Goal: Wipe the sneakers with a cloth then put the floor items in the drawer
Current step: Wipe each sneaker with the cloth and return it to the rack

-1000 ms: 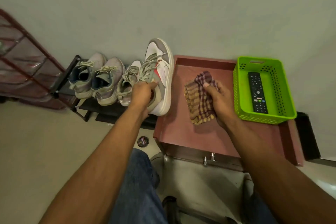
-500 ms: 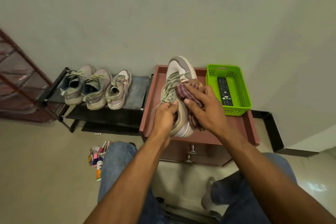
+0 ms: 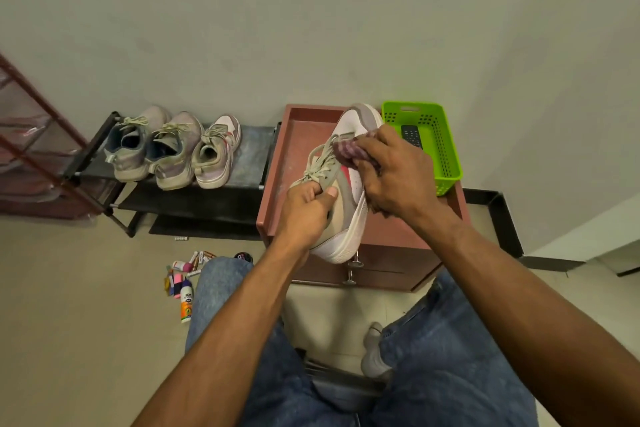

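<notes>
The left hand [image 3: 304, 211] grips a grey, white and beige sneaker [image 3: 343, 191] at its collar and tongue, thumb curled over the outside and fingers tucked into the opening, holding it raised above the reddish-brown cabinet top [image 3: 298, 149]. The shoe's long axis runs from near-left to far-right: the heel sits low and close to the person, overhanging the cabinet's front edge, while the toe points up and away toward the wall, ending just beside the green plastic basket [image 3: 446, 149]. The sole faces right and down, and the laces face left. The right hand [image 3: 394, 173] has its fingers curled round a bunched purple-checked cloth [image 3: 346, 149], pressing it against the shoe's upper near the laces, where the cloth shows only as a small fold past the fingertips. A dark remote control [image 3: 410, 135] lies in the basket, mostly hidden behind the right hand. Below the shoe's heel, two metal drawer handles [image 3: 353, 270] stick out from the cabinet front. To the left, three more sneakers [image 3: 173, 149] stand side by side on a low black shoe rack [image 3: 249, 156], toes toward the wall. On the floor near the left knee lies a scatter of small floor items [image 3: 187, 277], including a white glue bottle [image 3: 186, 303] and what look like markers or tubes, too small to name with certainty.
</notes>
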